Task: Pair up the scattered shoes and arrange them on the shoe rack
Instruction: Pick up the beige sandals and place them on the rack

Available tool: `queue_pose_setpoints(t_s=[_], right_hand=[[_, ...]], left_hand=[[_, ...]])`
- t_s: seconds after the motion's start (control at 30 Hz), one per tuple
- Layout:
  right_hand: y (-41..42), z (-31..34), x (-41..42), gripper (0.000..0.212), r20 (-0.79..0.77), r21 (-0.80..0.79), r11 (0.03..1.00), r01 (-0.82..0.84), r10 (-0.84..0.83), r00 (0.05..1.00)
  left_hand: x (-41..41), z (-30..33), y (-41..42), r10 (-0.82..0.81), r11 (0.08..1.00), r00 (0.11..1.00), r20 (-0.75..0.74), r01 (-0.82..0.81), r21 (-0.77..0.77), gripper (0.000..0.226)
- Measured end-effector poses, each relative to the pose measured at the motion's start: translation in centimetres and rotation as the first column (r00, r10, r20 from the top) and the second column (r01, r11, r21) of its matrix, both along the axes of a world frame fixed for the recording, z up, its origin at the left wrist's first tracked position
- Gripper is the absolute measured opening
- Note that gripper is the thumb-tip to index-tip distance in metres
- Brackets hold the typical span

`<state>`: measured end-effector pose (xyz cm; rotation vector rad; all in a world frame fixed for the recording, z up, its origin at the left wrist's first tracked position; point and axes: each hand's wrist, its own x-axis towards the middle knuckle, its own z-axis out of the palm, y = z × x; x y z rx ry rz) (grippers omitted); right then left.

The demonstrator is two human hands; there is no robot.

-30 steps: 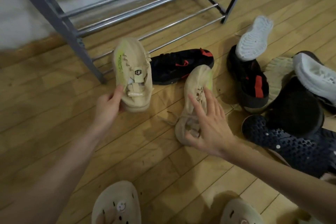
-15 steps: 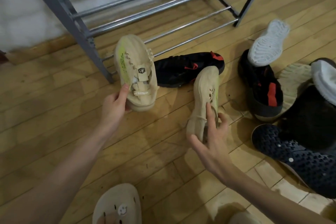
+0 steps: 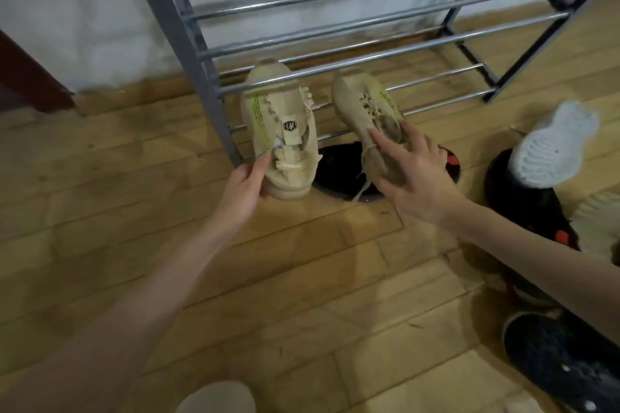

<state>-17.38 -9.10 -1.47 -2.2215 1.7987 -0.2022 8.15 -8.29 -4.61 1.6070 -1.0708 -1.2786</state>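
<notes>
My left hand (image 3: 245, 188) grips the heel of a beige sneaker (image 3: 280, 131) with a neon-green stripe, its toe tucked under a bar of the metal shoe rack (image 3: 335, 23). My right hand (image 3: 416, 178) holds the matching beige sneaker (image 3: 365, 111) off the floor, thumb and fingers round its heel end, toe pointing at the rack's lower bars. Both shoes hang side by side in front of the rack's left end.
A black sneaker with red trim (image 3: 339, 171) lies on the wooden floor under the held pair. To the right lie a white-soled shoe (image 3: 553, 144), another black and red shoe (image 3: 530, 208) and a dark perforated clog (image 3: 567, 362). A white wall stands behind the rack.
My right hand has picked the second beige sneaker up from the floor and carried it toward the rack. My left hand has moved its sneaker forward to the rack as well.
</notes>
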Motion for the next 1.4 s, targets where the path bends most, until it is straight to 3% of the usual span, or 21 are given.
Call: queue_pose_setpoints(t_s=[0.13,0.33,0.47,0.57,0.7,0.83,0.9,1.0,1.1,1.2,1.3,1.4], right_hand=[[-4.5,-0.9,2.9,0.068,0.067,-0.039,0.999,-0.006,0.008,0.998],[-8.1,-3.1,6.8,0.062,0.147,-0.118,0.993,-0.015,0.032,0.989],[-9.3,-4.7,8.0,0.06,0.192,-0.149,0.989,-0.005,0.033,0.981],[-9.9,-5.5,8.5,0.061,0.203,-0.097,0.995,-0.028,0.047,0.978],[-10.3,-4.7,8.1,0.068,0.292,-0.051,0.997,-0.056,0.068,0.954],[-7.6,-4.1,6.2,0.062,0.408,-0.08,0.995,-0.054,0.082,0.909],[-5.7,-4.1,4.3,0.057,0.377,-0.087,0.995,-0.054,0.083,0.923],[-3.4,-3.9,0.2,0.062,0.207,-0.112,0.993,-0.038,0.061,0.976],[-2.2,-3.6,-3.9,0.088,0.091,-0.05,0.997,0.065,-0.06,0.994],[-1.8,-3.7,-6.5,0.109,-0.022,0.141,0.981,0.13,-0.128,0.992],[-2.1,-4.1,-7.3,0.107,-0.123,0.213,0.968,0.133,-0.108,0.986],[-2.4,-3.7,-6.6,0.1,-0.155,0.172,0.964,0.202,-0.176,0.972]], left_hand=[[-0.2,-0.4,-2.3,0.027,1.0,0.994,0.103,-0.026,-0.013,0.031],[-2.2,-0.7,-3.6,0.321,0.947,0.905,0.278,-0.301,-0.113,0.053],[-3.3,-0.1,-4.3,0.511,0.857,0.853,0.104,-0.514,0.011,0.039],[-3.8,-0.7,-4.1,0.579,0.813,0.814,-0.05,-0.572,0.113,0.038],[-3.9,-1.2,-3.4,0.574,0.817,0.817,-0.062,-0.565,0.12,0.054],[-3.5,-1.0,-2.4,0.589,0.804,0.805,-0.074,-0.574,0.155,0.043],[-3.0,-1.1,-2.0,0.568,0.817,0.822,-0.034,-0.559,0.145,0.034],[-2.5,-1.3,-1.2,0.494,0.85,0.868,0.041,-0.493,0.185,0.023],[-3.1,-1.7,0.0,0.309,0.9,0.95,0.047,-0.308,0.308,0.04],[-4.8,-1.8,1.1,0.154,0.931,0.986,0.061,-0.166,0.325,0.036],[-6.6,-1.3,1.7,0.086,0.939,0.995,0.055,-0.099,0.329,0.018],[-7.6,-1.0,1.8,0.032,0.945,0.999,0.033,-0.041,0.323,0.019]])
